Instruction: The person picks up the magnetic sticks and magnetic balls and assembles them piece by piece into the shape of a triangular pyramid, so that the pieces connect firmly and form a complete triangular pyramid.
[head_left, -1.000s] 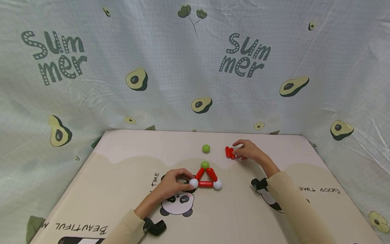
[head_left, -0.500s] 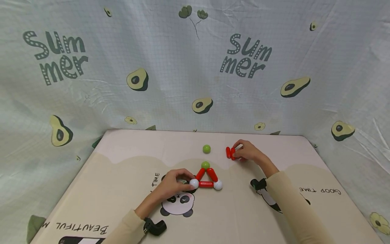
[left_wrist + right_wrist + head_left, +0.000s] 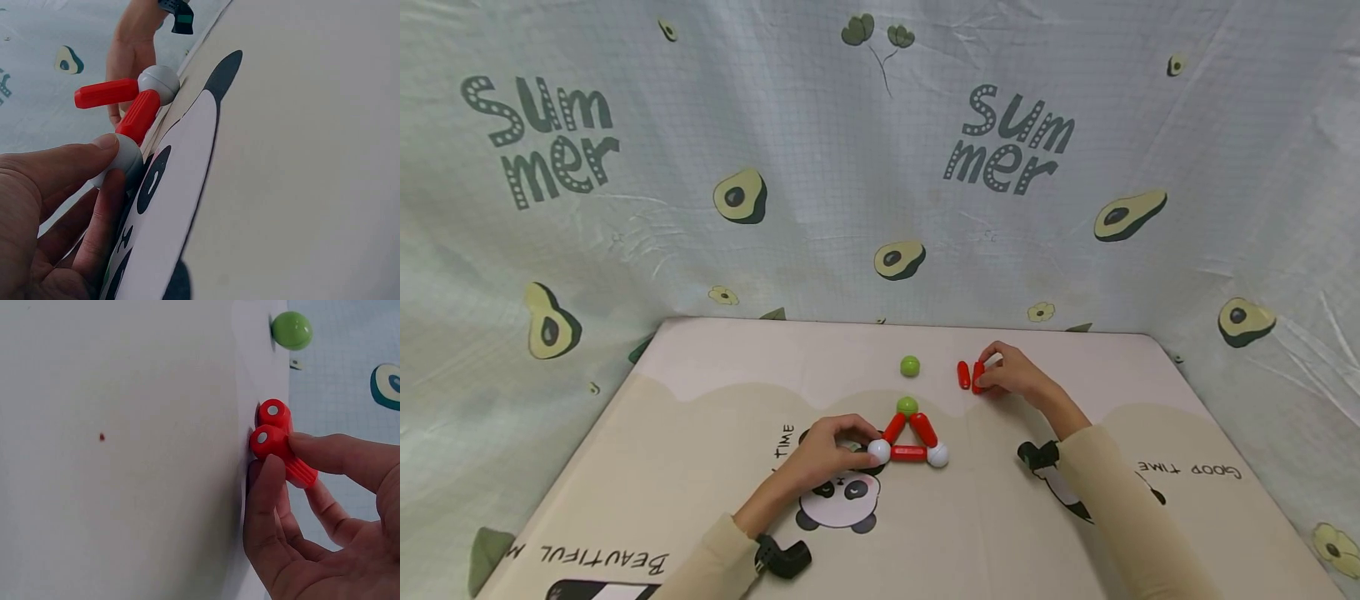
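Observation:
My left hand point(image 3: 829, 450) pinches a white ball point(image 3: 128, 161) between thumb and fingers. That ball is the near left corner of a flat triangle made of three red rods point(image 3: 908, 453), with a second white ball point(image 3: 937, 455) at the near right and a green ball point(image 3: 907, 406) at the far corner. Farther right, my right hand point(image 3: 1011, 372) pinches a red rod point(image 3: 282, 455) by thumb and fingertips. Another red rod point(image 3: 963, 375) lies just left of it. Metal discs show on the ends of both rods in the right wrist view.
A loose green ball point(image 3: 910, 366) sits on the table beyond the triangle. The pale table point(image 3: 715, 475) carries printed pandas and lettering, and a patterned curtain point(image 3: 820, 167) hangs behind its far edge.
My right hand's fingers have closed on the right-hand rod and drawn it slightly right, widening the gap to the other rod. The left hand and triangle stay as they were.

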`<state>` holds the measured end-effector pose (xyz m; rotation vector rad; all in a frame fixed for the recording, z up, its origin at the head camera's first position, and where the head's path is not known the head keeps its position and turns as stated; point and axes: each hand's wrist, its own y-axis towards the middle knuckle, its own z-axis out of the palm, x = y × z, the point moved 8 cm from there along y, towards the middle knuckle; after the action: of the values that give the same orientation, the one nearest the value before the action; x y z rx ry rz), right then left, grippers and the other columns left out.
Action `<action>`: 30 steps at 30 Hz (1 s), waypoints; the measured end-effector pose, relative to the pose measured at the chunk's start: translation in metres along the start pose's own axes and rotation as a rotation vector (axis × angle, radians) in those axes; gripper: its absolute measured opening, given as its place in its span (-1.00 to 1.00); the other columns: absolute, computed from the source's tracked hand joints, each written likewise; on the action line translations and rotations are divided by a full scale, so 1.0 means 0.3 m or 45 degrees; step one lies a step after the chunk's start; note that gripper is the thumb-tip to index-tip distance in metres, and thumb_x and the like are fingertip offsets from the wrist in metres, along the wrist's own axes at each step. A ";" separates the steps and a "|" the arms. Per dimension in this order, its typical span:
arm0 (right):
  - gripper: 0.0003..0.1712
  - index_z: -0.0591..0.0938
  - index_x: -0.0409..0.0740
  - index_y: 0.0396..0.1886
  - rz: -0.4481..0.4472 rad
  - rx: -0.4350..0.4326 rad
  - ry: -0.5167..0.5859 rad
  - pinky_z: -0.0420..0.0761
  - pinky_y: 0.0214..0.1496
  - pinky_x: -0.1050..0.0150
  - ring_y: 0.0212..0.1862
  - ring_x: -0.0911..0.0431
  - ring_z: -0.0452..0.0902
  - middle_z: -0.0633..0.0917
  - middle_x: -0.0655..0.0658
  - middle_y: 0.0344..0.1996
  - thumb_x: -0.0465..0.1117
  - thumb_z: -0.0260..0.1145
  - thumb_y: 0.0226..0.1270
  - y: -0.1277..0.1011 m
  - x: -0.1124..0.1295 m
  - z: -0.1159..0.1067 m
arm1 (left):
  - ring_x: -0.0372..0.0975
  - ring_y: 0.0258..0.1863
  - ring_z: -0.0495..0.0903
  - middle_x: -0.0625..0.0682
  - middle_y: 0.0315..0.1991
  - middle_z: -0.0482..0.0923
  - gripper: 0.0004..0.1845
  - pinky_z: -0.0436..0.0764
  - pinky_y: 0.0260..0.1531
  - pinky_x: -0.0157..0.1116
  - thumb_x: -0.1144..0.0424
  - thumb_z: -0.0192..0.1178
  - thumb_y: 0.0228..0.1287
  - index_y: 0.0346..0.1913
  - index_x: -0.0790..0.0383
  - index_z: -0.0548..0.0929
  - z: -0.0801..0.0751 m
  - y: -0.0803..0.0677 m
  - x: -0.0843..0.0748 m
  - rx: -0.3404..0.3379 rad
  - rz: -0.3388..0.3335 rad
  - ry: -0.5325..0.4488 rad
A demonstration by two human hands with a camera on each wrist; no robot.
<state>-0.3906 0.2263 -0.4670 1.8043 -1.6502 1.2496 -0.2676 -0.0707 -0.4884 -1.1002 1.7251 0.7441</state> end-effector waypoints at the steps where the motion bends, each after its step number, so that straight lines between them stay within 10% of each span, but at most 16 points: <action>1: -0.54 0.39 -0.31 0.16 0.000 0.002 0.005 0.65 -0.17 0.28 -0.30 0.09 0.65 0.71 -0.21 -0.21 -0.29 0.33 0.37 -0.001 0.000 -0.001 | -0.21 -0.06 0.68 -0.05 -0.10 0.76 -0.76 0.58 -0.01 -0.36 0.16 0.47 0.24 -0.04 -0.01 0.76 0.000 0.000 0.000 0.000 0.000 -0.001; 30: -0.55 0.43 -0.28 0.20 -0.183 -0.002 0.045 0.77 -0.04 0.13 -0.14 0.01 0.70 0.65 -0.28 -0.09 -0.30 0.34 0.40 -0.067 0.131 -0.013 | -0.21 -0.03 0.67 -0.07 -0.10 0.76 -0.74 0.57 0.05 -0.29 0.13 0.48 0.23 -0.03 -0.01 0.75 0.000 0.002 0.005 -0.007 0.011 0.014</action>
<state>-0.3767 0.2110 -0.4278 1.8530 -1.4738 1.2102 -0.2683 -0.0710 -0.4896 -1.1029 1.7390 0.7495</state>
